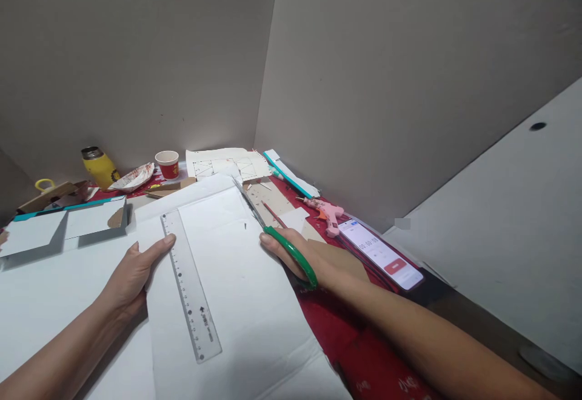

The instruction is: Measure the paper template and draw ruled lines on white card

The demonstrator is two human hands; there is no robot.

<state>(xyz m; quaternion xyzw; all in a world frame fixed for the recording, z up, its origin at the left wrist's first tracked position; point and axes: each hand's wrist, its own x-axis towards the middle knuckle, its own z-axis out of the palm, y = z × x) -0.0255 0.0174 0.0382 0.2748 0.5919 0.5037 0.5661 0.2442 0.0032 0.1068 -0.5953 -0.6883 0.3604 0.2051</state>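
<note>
My left hand (139, 270) grips the left side of a white cardboard sheet (240, 303), thumb on top and fingers underneath. The thumb presses on the edge of a clear ruler (191, 291) that lies lengthwise on the sheet. In my right hand (295, 254) are scissors with green handles (297, 254), the fingers wrapped round the loops. Their blades point away from me and lie along the sheet's far right edge; whether they are parted I cannot tell. A red pencil (273, 213) lies just beyond the right hand.
A pink glue gun (330, 215) and a phone with a lit timer (384, 254) lie on the red cloth at the right. At the back stand a paper cup (168, 165) and a yellow bottle (100, 168). White folded card pieces (95, 224) lie at the left. Grey walls close the far side.
</note>
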